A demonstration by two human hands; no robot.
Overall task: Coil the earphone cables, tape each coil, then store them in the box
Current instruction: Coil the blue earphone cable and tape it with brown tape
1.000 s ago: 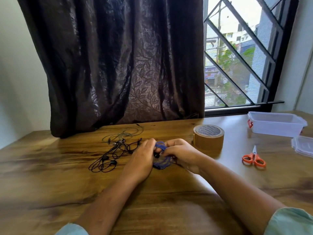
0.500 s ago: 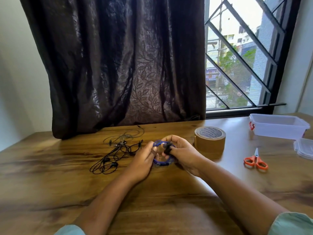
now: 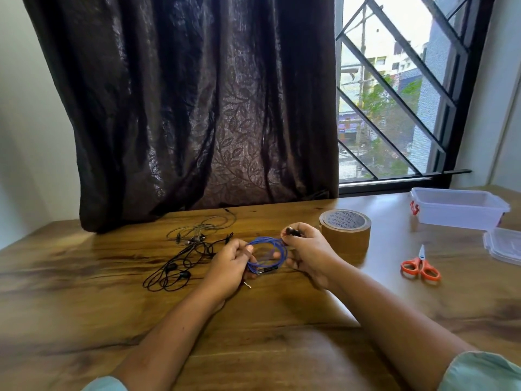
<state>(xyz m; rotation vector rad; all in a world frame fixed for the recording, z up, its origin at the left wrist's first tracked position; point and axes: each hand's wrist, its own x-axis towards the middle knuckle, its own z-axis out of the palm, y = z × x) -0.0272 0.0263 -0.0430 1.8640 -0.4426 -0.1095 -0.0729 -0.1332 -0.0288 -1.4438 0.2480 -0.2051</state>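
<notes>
On my far left the wooden table [image 3: 84,292] carries a loose tangle of black earphones [image 3: 180,263], with a thinner grey pair [image 3: 203,225] just behind it, both apart from my hands. My left hand [image 3: 228,266] is lifted just above the table, fingers curled and thumb pressed onto the left side of the blue earphone cable [image 3: 267,251], which hangs as a round coil between my two hands. Its plug [image 3: 247,285] pokes out beneath my left palm. My right hand [image 3: 307,255] grips the coil's right side with curled fingers and seems to pinch the dark earbuds [image 3: 291,231] at its fingertips, though they are blurred. Just behind that hand stands the brown tape roll [image 3: 345,232]. Further right lie the orange scissors [image 3: 421,268], the open clear box [image 3: 456,218] and its lid [image 3: 504,246].
</notes>
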